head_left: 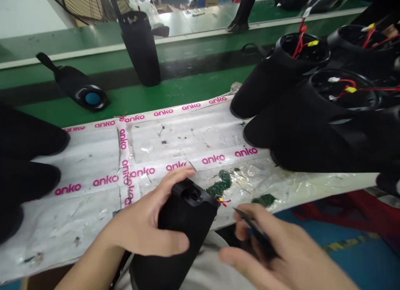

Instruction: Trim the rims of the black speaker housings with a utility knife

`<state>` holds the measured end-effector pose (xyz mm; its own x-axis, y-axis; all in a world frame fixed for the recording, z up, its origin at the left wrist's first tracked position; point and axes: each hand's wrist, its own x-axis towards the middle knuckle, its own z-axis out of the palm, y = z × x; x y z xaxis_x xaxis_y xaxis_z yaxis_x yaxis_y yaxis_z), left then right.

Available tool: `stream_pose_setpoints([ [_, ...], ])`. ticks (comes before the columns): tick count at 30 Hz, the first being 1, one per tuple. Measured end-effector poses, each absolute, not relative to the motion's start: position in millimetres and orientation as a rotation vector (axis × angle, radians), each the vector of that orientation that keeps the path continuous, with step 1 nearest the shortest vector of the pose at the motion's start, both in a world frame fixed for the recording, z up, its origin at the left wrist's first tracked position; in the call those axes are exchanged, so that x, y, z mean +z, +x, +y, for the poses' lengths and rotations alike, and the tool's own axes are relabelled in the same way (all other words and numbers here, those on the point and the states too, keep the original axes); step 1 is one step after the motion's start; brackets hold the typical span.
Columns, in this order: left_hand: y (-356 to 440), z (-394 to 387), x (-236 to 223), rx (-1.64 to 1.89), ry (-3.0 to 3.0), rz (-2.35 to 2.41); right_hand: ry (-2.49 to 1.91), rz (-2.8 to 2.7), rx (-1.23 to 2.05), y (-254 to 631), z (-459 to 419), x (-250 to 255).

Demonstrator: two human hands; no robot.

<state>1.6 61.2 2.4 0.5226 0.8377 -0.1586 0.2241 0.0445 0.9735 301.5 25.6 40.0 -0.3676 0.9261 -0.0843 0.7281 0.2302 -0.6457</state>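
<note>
Black cylinders (259, 83) (both sides) flank the taped sheet (200, 131) — passable between.

Pale grey clothing (211, 268) (both forearms (93, 256) bare)

Fairly bright light covers my white, plastic-wrapped work surface (187, 131), glaring off its crinkled clear film (243, 173) toward four o'clock and laying a pale sheen on the glossy green ledge (200, 24) at twelve. Between four and five, blur smears my bare right hand (281, 240) and its slim black hand tool (261, 239). At three, the matte black cylinders (328, 136) sink into near-featureless darkness, stretched toward the edge.
</note>
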Motion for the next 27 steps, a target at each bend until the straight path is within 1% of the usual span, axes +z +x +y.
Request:
stream_pose_setpoints([
  [2, -8, 53, -6, 0.612, 1.489, 1.022, -1.636, -1.760, 1.342, 278, 19, 26],
  [3, -9, 48, -8, 0.618, 1.498, 1.068, -1.669, -1.538, 1.493, 268, 17, 20],
  [6, 2, 28, -10, 0.668, 1.455, 1.127, -1.647, -1.108, 1.728, 248, 14, 9],
  [10, 33, 4, -8, 0.935, 1.182, 1.251, -1.545, -0.941, 1.916, 243, 21, 7],
  [13, 47, -6, -12, 1.123, 1.111, 1.374, -1.492, -0.923, 1.920, 246, 32, 10],
  [16, 49, -8, -16, 1.182, 1.144, 1.445, -1.500, -0.935, 1.895, 250, 40, 12],
  [21, 38, 2, -12, 1.065, 1.264, 1.451, -1.506, -0.985, 1.906, 254, 42, 3],
  [24, 32, 14, -6, 0.940, 1.456, 1.419, -1.502, -1.048, 1.915, 255, 41, -3],
  [27, 29, 26, -2, 0.888, 1.674, 1.369, -1.557, -1.108, 1.843, 262, 35, 1],
])
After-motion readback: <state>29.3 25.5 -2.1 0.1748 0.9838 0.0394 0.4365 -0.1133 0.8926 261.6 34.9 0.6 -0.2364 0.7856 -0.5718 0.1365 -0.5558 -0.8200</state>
